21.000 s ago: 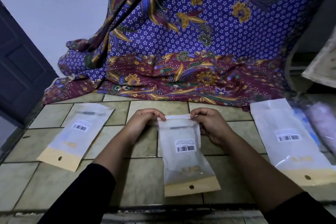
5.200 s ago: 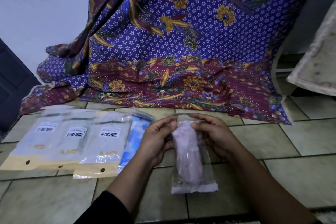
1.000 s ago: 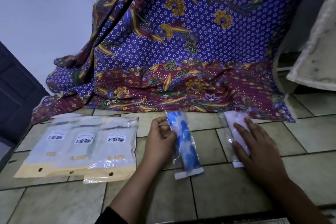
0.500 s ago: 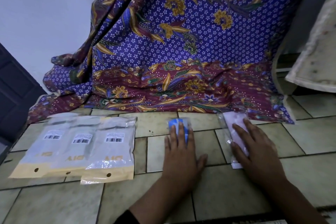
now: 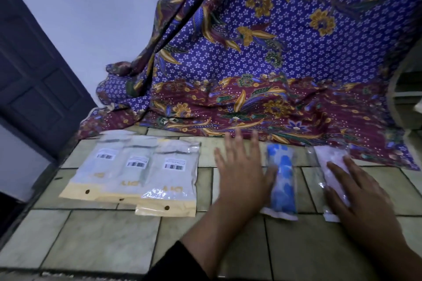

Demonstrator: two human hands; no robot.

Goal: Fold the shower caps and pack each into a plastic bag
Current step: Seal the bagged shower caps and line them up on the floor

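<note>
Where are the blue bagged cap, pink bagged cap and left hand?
blue bagged cap [image 5: 283, 180]: head view, mid-body.
pink bagged cap [image 5: 328, 157]: head view, upper end.
left hand [image 5: 239, 175]: head view, back of hand.

Left hand [image 5: 239, 171]: flat, palm down, fingers straight and spread, tips toward 12 o'clock, thumb out at 3. Left forearm [image 5: 217, 230] enters from 7 o'clock, black sleeve [image 5: 173, 264] at its near end. Right hand [image 5: 360, 196]: flat, palm down, fingers spread toward 11 o'clock; right forearm [image 5: 402, 258] enters from 5 o'clock.

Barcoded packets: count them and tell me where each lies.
3, overlapping in a row on the tiled floor, left of the left hand: leftmost packet, middle packet, rightmost packet on top. More could hide beneath.
</note>
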